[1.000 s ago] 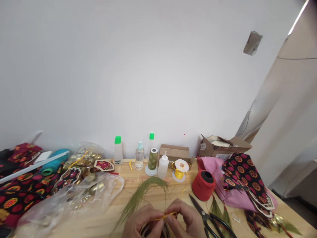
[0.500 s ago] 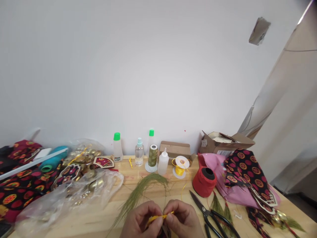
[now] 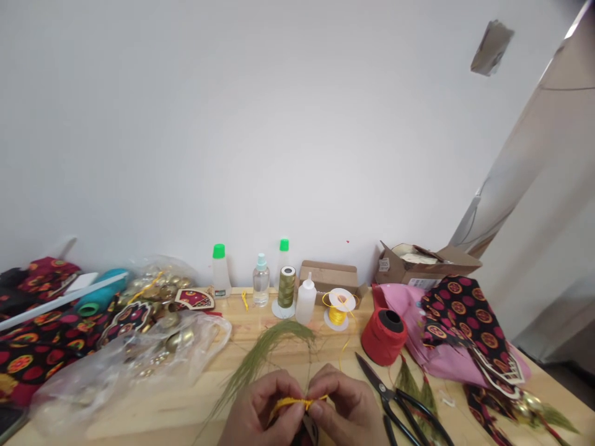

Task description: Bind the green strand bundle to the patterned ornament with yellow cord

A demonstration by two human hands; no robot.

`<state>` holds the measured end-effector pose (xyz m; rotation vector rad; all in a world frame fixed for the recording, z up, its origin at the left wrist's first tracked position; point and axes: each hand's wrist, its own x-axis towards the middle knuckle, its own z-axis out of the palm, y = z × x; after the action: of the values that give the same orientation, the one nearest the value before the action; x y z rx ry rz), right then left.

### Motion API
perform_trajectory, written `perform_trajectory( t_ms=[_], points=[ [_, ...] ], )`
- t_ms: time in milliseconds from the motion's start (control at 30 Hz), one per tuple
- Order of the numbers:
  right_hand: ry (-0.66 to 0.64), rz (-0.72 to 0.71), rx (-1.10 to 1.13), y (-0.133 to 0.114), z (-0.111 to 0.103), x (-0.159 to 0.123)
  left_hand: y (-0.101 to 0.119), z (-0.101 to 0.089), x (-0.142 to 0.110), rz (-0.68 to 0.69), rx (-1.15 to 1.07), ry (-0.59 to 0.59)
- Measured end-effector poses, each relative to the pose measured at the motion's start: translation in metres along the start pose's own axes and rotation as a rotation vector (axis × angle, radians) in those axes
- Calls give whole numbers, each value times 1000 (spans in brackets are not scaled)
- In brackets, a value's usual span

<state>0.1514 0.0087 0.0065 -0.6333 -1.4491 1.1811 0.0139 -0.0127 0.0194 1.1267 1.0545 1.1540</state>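
Between my two hands a yellow cord is pinched, knotted or braided along part of its length. My left hand grips its left part between thumb and fingers. Close beside it, my right hand pinches the right end, fingertips nearly touching those of the left. Under the hands a dark, pale-edged piece shows in part; the rest is hidden. Just beyond my hands a bundle of olive-green threads curves across the table. Black-handled scissors lie to the right of my right hand, blades spread a little.
Along the wall stand a green thread spool, a white squeeze bottle, a clear bottle and a yellow cord spool. A red thread cone is at right. Bells in a plastic bag lie left, patterned fabric right.
Both hands keep their pinch on the yellow cord, with only slight finger shifts. The whole view has moved a little; the things on the table stay in place.
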Motion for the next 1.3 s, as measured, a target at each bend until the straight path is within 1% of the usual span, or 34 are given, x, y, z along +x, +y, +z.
perform_trajectory(
  t_ms=[100,233,367,467,567,667,733,833,900,967,1067,1167,1300],
  points=[
    [9,-50,-90,-3,1,-1,-3,0,0,7,-35,17],
    [-26,-120,-221,-10,0,-1,-5,0,0,-31,14,-30],
    [-40,-182,-305,-18,-2,1,-7,-3,1,13,80,-37],
    [-67,-202,-347,-20,-2,2,-11,-6,1,34,134,-77],
    [-39,-155,-326,-18,-2,1,-15,-7,3,43,128,-91],
    [21,-34,-215,-9,0,-2,-15,-4,3,55,81,-29],
    [38,78,-73,0,2,-5,-12,-1,2,67,64,20],
    [11,270,191,12,4,-8,-9,1,1,79,82,60],
    [10,353,294,15,6,-9,-8,0,1,109,131,70],
    [29,371,305,16,8,-9,-9,-1,1,159,200,79],
    [106,319,261,15,11,-10,-10,-2,1,213,287,92],
    [192,258,209,16,12,-11,-11,-2,1,224,310,74],
    [195,249,169,20,11,-11,-8,-2,1,210,295,49]
  ],
)
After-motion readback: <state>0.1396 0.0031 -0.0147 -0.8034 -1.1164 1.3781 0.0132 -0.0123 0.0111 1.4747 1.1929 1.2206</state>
